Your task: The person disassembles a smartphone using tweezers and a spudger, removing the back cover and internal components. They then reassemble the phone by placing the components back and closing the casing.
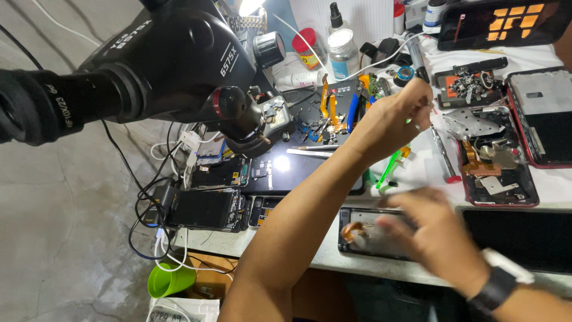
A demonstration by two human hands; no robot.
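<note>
microscope black | cup green | bottle cap red | wrist strap black

Left hand reaches over worktop toward metal shield plate — right hand, blurred, hovers above opened phone; black microscope at left.

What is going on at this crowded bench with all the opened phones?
A person is at work on a white bench strewn with dismantled phones and small parts, under a black microscope. The left hand reaches out across the bench to the far side, fingers pinched near a metal shield plate; what it grips is too small to tell. The right hand, blurred, hovers over an opened phone at the near edge. Another open red-framed phone lies to the right.
</note>
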